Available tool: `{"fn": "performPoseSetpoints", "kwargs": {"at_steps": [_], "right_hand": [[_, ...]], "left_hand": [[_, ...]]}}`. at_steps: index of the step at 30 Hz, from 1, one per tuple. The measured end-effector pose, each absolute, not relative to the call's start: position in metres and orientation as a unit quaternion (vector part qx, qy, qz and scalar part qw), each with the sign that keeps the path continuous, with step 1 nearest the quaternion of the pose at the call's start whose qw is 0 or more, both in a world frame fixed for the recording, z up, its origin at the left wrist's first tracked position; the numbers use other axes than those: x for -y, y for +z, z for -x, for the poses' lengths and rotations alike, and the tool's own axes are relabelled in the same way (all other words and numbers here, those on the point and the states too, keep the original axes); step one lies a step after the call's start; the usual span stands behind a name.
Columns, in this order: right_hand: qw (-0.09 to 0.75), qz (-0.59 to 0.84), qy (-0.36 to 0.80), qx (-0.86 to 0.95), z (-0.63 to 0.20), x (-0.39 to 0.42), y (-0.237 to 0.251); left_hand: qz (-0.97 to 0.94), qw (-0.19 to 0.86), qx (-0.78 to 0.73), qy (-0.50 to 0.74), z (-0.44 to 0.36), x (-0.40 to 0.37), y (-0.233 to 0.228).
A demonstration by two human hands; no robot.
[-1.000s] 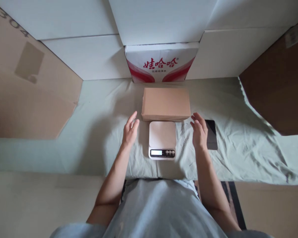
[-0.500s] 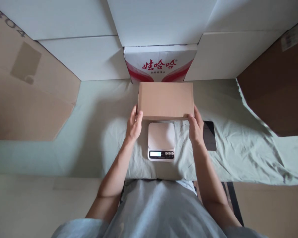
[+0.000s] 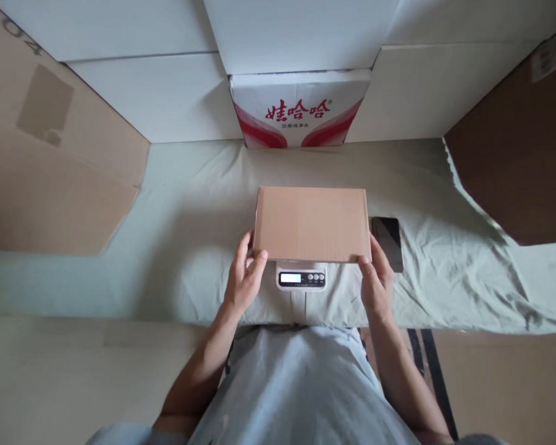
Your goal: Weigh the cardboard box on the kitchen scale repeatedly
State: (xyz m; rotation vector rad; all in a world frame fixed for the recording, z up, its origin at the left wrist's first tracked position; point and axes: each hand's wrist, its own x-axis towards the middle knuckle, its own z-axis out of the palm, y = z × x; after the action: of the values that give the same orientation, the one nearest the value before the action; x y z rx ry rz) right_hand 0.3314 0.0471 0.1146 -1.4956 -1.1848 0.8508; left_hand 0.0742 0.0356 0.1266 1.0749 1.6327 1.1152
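Note:
A flat brown cardboard box [image 3: 311,224] is over the white kitchen scale [image 3: 302,276], covering its platform; only the scale's display strip shows below the box's near edge. My left hand [image 3: 244,279] grips the box's near left corner, thumb on top. My right hand [image 3: 376,278] holds the near right corner. Whether the box rests on the scale or hovers just above it I cannot tell.
A dark phone [image 3: 388,241] lies on the pale green cloth [image 3: 176,247] just right of the box. A red and white printed carton [image 3: 299,110] stands behind, among white boxes [image 3: 157,93]. Brown cardboard sheets lean at the left [image 3: 50,167] and right [image 3: 519,142].
Both hands closed on the box behind the scale, lifted it and brought it toward me, over the scale's platform.

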Motion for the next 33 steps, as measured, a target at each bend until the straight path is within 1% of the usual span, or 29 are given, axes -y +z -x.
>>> {"fn": "performPoseSetpoints", "kwargs": {"at_steps": [4,12,17,20,22,24,28,33], "right_hand": [[0.486,0.618,0.370,0.495,-0.333,-0.039,0.115],[0.504,0.606,0.383,0.481,-0.333,-0.036,0.099],[0.500,0.603,0.397,0.478,-0.335,-0.038,0.100],[0.536,0.595,0.392,0.453,-0.342,-0.041,0.100],[0.571,0.591,0.374,0.430,-0.350,-0.043,0.098],[0.589,0.596,0.353,0.416,-0.358,-0.045,0.097],[0.600,0.608,0.334,0.398,-0.368,-0.046,0.095],[0.601,0.610,0.340,0.389,-0.364,-0.043,0.094]], "left_hand": [[-0.434,0.433,-0.656,0.440,-0.071,-0.027,0.123],[-0.433,0.424,-0.671,0.427,-0.074,-0.025,0.117],[-0.437,0.430,-0.659,0.436,-0.074,-0.024,0.118],[-0.438,0.394,-0.673,0.447,-0.070,-0.023,0.119],[-0.429,0.364,-0.686,0.461,-0.064,-0.024,0.119],[-0.415,0.346,-0.688,0.484,-0.055,-0.026,0.117],[-0.387,0.324,-0.683,0.528,-0.038,-0.029,0.114],[-0.378,0.320,-0.681,0.540,-0.034,-0.029,0.113]]}}
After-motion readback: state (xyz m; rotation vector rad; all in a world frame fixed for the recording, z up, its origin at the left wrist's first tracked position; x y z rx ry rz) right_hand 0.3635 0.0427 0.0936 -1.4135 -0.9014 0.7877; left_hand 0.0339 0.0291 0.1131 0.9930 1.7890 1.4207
